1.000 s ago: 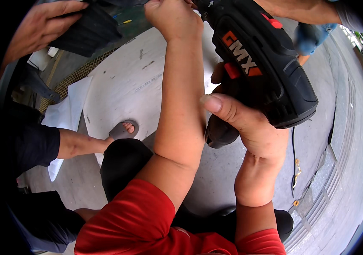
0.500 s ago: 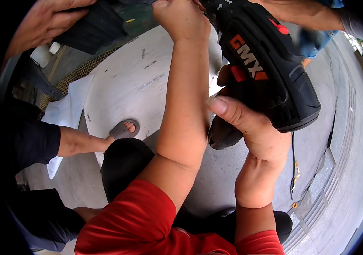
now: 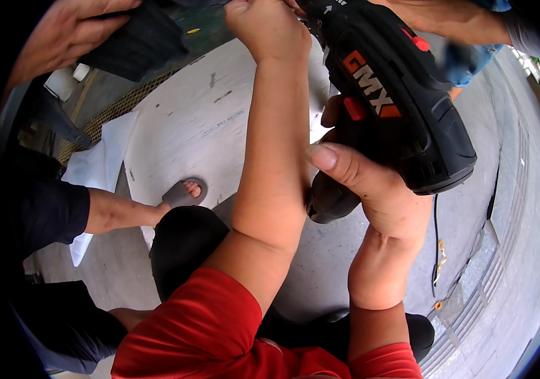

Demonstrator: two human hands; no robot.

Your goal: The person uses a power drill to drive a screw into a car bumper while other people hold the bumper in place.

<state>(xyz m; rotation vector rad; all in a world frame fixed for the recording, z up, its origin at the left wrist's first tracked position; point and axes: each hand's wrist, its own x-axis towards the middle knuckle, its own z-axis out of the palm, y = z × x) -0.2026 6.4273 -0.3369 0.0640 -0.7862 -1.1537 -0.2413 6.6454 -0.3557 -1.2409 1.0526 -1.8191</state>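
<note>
The pale grey concrete floor (image 3: 491,252) fills the background far below, with a flat white board (image 3: 194,132) lying on it and a thin black cord (image 3: 435,227) trailing beside a ribbed drain channel. In front of that, raised near the top of the view, is a bulky black plastic cordless drill with red buttons (image 3: 402,95), pointing up and away toward the upper edge. The right hand (image 3: 371,189) is wrapped fully round its grip, thumb pressed across the side, fingers hidden behind the handle. The left hand (image 3: 269,28) is curled into a closed fist just beside the drill's front end; what it grips, if anything, cannot be told. Another person's hand (image 3: 61,35) at upper left holds a dark ribbed panel (image 3: 137,41), and a further arm reaches in at top right. A likely risk: the left fist sits so close to the spinning end that a slip or a kick of the drill could catch its knuckles or the helpers' fingers.
</note>
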